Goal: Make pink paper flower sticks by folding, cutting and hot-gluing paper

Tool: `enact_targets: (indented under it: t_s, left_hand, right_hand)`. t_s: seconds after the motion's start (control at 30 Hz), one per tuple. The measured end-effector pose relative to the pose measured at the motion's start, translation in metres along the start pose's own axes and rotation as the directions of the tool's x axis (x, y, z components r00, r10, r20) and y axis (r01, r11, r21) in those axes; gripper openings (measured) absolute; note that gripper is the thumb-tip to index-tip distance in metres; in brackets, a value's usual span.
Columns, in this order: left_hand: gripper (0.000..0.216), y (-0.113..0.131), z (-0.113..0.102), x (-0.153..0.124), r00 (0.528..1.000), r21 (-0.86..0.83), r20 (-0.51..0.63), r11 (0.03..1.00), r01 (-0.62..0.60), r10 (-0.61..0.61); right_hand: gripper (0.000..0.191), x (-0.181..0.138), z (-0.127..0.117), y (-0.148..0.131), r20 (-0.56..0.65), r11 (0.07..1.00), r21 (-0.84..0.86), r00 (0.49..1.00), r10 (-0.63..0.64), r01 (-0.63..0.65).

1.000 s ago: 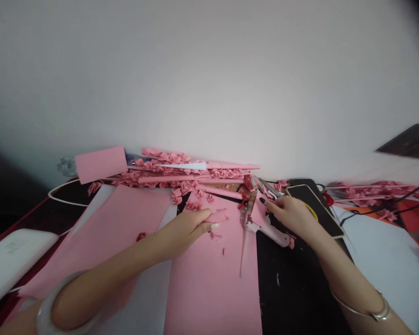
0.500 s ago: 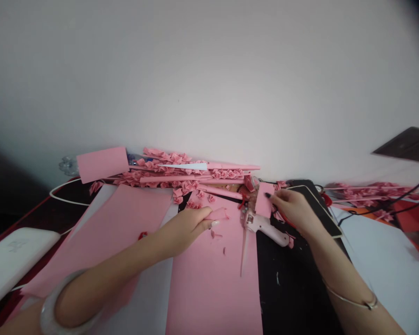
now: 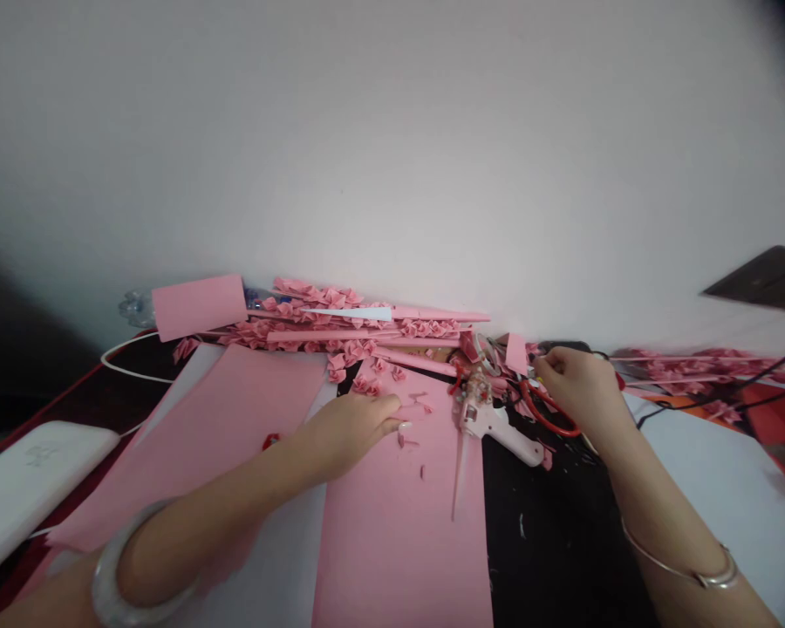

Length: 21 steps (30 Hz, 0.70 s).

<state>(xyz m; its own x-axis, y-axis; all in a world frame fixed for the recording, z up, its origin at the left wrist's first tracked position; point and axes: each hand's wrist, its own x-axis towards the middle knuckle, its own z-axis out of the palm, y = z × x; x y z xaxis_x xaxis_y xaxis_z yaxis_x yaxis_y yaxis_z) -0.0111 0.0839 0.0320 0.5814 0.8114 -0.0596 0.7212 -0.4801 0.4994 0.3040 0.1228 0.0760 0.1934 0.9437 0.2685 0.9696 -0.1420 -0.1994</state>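
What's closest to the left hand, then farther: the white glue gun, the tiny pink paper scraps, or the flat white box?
1. Tiny pink paper scraps, beside the fingertips of the left hand.
2. White glue gun, to its right.
3. Flat white box, far left.

The right hand (image 3: 579,384) hides most of the red-handled scissors (image 3: 549,425), and the white device (image 3: 32,471) at the left edge of the frame is cut off.

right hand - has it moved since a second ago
Yes, the right hand has shifted rightward, away from the white plastic glue gun, which lies where it did.
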Motion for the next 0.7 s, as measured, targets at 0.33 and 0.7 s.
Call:
enact_targets:
  t_s: [0.33,0.7]
  left_hand:
    - [0.029,-0.004,0.008,-0.001,1.0,-0.043,0.001,0.999,0.011,-0.011]
    - [0.032,-0.009,0.018,-0.001,1.0,0.003,-0.009,1.0,0.013,-0.013]
  right_hand:
    - [0.025,-0.037,0.001,-0.045,0.251,0.725,0.688,0.946,-0.207,-0.024]
    - [0.035,-0.052,0.011,-0.037,0.077,0.933,0.28,0.963,-0.258,0.227]
